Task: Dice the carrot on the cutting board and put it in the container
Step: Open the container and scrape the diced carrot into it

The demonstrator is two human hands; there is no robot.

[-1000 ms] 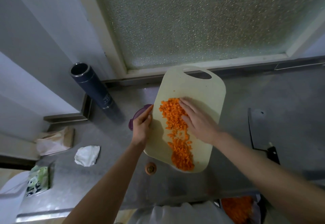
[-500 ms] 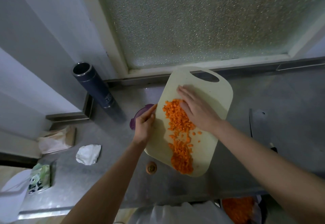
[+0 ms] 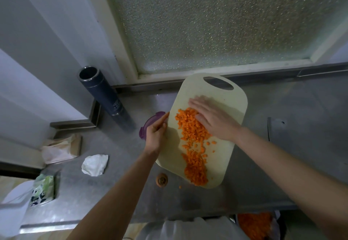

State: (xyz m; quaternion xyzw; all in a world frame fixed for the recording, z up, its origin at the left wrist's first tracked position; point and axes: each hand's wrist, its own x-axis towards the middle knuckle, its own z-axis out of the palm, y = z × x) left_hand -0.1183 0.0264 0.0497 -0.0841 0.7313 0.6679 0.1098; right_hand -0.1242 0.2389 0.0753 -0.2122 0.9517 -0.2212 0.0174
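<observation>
The carrot [image 3: 194, 145] is cut into small, bright orange cubes that lie in a loose, uneven band on the pale board [image 3: 231, 111]. The band is thick at its far end, thins to scattered bits in the middle, and thickens again into a dense heap at the near end. Its long axis runs far to near, almost straight toward the person, from about the board's middle down to its near rounded edge. The board's own long axis leans a little: the end with the handle hole points far and right, and the near end sits further left. One stray cube lies on the counter [image 3: 282, 173] just off the near edge. The right hand [image 3: 212, 119] lies flat on the board with its fingers straight and together, pointing far-left, and its edge is against the right side of the band's far end. The left hand [image 3: 155, 136] grips the board's left edge, with one finger stretched along that edge. Whether the board is lifted off the counter cannot be told. The purple container [image 3: 148, 124] shows just left of the board, partly hidden by the left hand. A carrot stub [image 3: 161, 179] sits on the counter near the board's near-left corner. A dark flask [image 3: 101, 92] stands far left, a crumpled tissue [image 3: 95, 165] lies near left, and a cleaver [image 3: 278, 132] lies to the right.
</observation>
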